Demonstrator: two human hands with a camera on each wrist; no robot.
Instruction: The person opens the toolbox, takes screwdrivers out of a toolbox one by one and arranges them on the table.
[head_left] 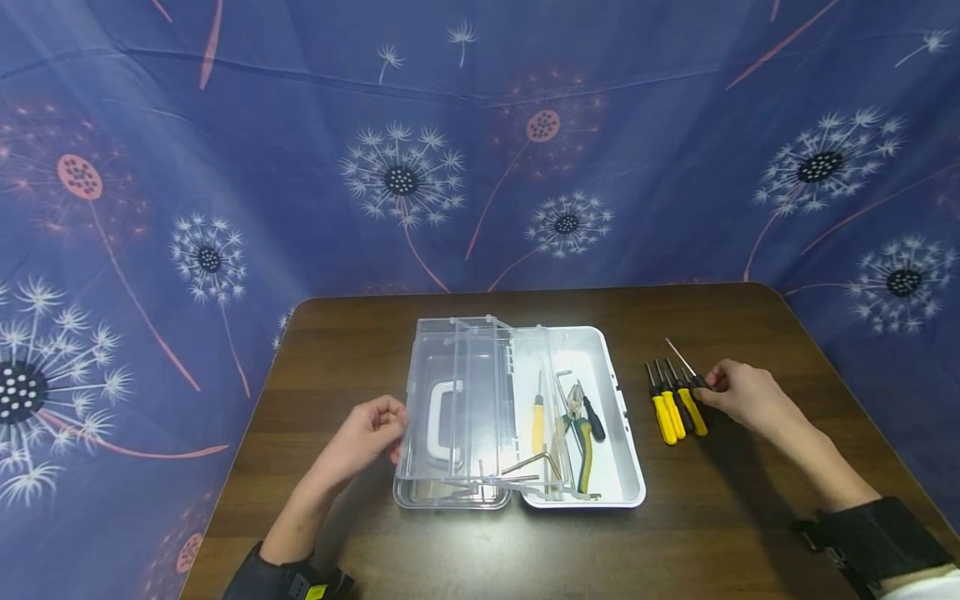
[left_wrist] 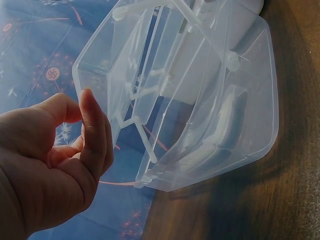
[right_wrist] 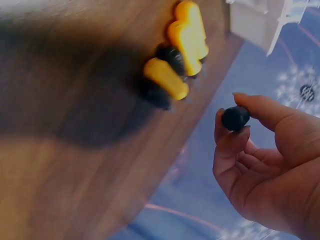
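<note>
My right hand pinches a screwdriver with a black handle, its shaft slanting up to the left. In the right wrist view, the handle's round black end shows between thumb and fingers. Just left of that hand, several screwdrivers with yellow handles and black ones lie side by side. My left hand, fingers loosely curled, is right by the left edge of a clear plastic toolbox lid. In the left wrist view, nothing shows between its fingers, and the fingertips overlap the lid's corner.
The toolbox's white base stands right of the folded-back lid. Inside lie pliers with green-yellow handles, a yellow-handled screwdriver, a small black-handled tool and hex keys. A patterned blue cloth hangs behind the wooden table.
</note>
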